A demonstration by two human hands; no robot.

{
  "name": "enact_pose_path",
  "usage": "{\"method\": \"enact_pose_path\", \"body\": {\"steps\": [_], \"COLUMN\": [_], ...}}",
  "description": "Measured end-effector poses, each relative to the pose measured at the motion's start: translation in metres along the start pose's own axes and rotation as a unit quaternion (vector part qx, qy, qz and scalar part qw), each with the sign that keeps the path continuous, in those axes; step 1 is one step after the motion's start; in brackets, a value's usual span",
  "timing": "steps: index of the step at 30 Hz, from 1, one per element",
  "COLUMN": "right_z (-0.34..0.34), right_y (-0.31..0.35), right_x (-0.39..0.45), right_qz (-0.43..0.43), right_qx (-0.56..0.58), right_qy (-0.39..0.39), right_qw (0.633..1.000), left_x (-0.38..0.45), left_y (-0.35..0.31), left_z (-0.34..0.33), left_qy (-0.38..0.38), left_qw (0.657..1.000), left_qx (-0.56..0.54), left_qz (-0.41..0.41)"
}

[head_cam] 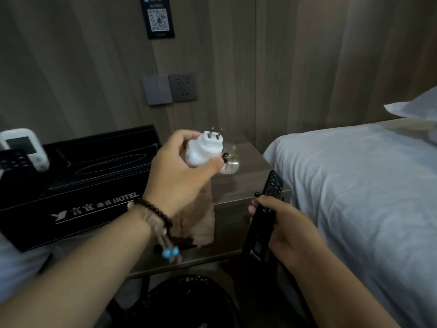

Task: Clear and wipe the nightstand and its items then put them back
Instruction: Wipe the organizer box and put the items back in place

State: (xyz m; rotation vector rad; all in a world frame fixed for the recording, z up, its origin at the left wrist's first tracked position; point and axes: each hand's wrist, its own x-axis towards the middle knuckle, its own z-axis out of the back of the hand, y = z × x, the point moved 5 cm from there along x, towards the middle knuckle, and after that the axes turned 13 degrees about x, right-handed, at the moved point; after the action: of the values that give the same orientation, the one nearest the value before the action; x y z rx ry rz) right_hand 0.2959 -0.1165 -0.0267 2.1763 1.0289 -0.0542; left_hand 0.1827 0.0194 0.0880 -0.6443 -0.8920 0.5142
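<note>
The white plug-in device [205, 147], two metal prongs pointing up, is being held above the nightstand [238, 185] in the left hand [182, 171], whose fingers are wrapping closed around its body; a clear bulb-like part is showing just past the thumb, too blurred to name. A brown cloth [201, 221] is hanging down under that same hand, draping onto the nightstand top. Beaded bracelets [156, 216] are circling the left wrist.

The right hand [286, 230] is gripping a black remote control [262, 214] closed in its fingers, keypad end pointing away, near the nightstand's front right corner.

Left of the left hand, a black tissue box [82, 185] lettered HOTEL is sitting on the nightstand, and beyond it a white remote with a screen [22, 147] is standing in a holder. On the wood-panelled wall above the left hand, a grey switch and socket plate [169, 88] is showing, with a QR-code sign [158, 16] higher up. To the right of the right hand, a bed with white sheets [359, 185] is lying.
</note>
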Motion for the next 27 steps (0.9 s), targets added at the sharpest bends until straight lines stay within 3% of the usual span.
{"method": "enact_pose_path", "body": {"steps": [5,13,17,24,27], "right_z": [-0.017,-0.051,-0.078,-0.219,-0.293], "right_y": [-0.023,-0.059,-0.074,-0.117,-0.139], "right_x": [-0.025,-0.048,-0.055,-0.064,-0.065], "right_qz": [-0.016,0.065,0.092,0.122,0.188], "right_qx": [-0.088,-0.135,-0.071,-0.068,-0.116], "right_qy": [0.044,0.071,0.125,0.272,0.302], "right_qw": [0.995,0.986,0.985,0.952,0.927], "left_x": [-0.050,-0.073,-0.065,-0.073,-0.075], "left_y": [0.037,0.087,0.104,0.145,0.152], "left_z": [0.054,0.157,0.211,0.262,0.274], "left_qy": [-0.009,-0.134,-0.213,-0.290,-0.314], "left_qw": [0.988,0.973,0.952,0.922,0.912], "left_qx": [-0.108,-0.150,-0.187,-0.204,-0.207], "left_qz": [0.107,0.113,0.113,0.155,0.160]}}
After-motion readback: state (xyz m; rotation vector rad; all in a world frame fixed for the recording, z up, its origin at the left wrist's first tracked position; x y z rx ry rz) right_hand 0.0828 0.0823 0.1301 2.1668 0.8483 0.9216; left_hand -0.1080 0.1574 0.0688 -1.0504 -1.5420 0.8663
